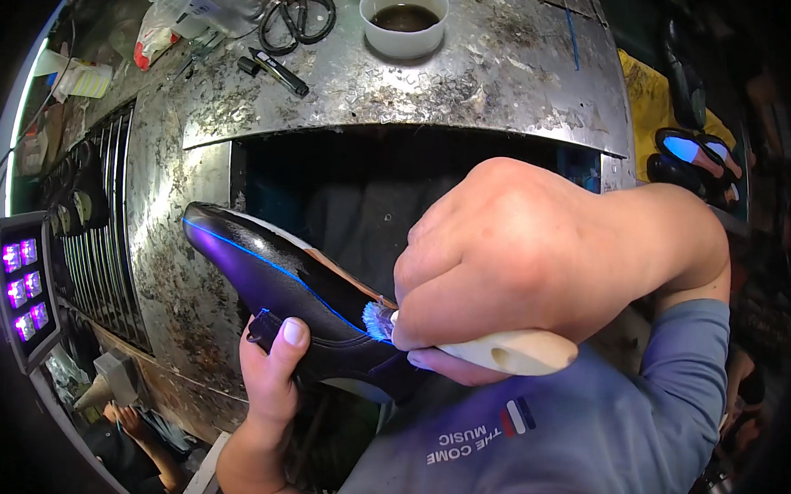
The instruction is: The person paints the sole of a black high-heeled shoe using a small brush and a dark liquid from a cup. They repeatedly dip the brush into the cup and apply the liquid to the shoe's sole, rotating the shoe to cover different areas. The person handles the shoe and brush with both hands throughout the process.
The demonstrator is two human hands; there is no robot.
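A black leather shoe (278, 296) lies tilted in front of my body, its toe to the upper left. A thin line glowing blue runs along its upper near the sole edge. My left hand (275, 363) is closed on the shoe, the thumb pressed by a dark tab or strap. In my right hand (519, 250) is a brush (528, 352) with a pale wooden handle. Its bristles, lit bluish, touch the shoe along the glowing line. My right hand hides part of the brush and the shoe's heel end.
On the worn metal bench (336, 99) stand a white bowl (404, 45) of dark liquid, scissors (297, 22) and a black marker (279, 73). A purple-lit lamp (25, 290) is at the left. Shoes (691, 153) lie at the right. Another person's hand (131, 422) shows lower left.
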